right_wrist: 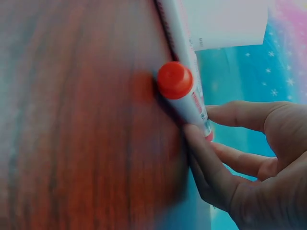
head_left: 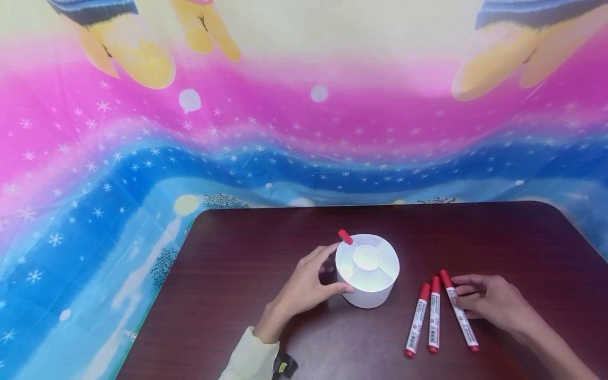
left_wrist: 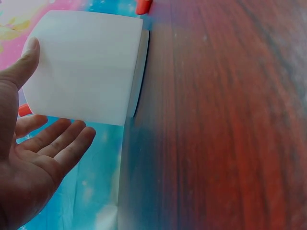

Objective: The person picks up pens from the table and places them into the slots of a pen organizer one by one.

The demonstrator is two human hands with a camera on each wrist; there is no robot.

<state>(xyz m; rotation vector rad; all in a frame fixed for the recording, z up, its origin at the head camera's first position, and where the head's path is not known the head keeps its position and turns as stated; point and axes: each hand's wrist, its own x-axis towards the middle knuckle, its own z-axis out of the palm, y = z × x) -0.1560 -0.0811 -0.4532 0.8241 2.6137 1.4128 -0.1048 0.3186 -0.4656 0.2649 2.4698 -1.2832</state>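
A round white divided pen holder [head_left: 368,298] stands upright on the table, with a small round compartment in its middle. My left hand [head_left: 304,282] holds it from the left side, thumb on the near wall. In the left wrist view the thumb lies on the holder's white wall [left_wrist: 86,67], fingers around its side. One red-capped marker [head_left: 345,237] leans in a back-left compartment, cap above the rim. To the right, my right hand [head_left: 494,301] pinches the rightmost marker [head_left: 461,311] near its cap; the right wrist view shows fingertips on both sides of its barrel [right_wrist: 192,109].
Two more red-capped markers, a left one [head_left: 418,322] and a middle one [head_left: 434,316], lie between the holder and my right hand. The dark wood table [head_left: 256,237] ends at a printed cloth backdrop [head_left: 285,132]. A black strap [head_left: 285,365] shows by my left sleeve.
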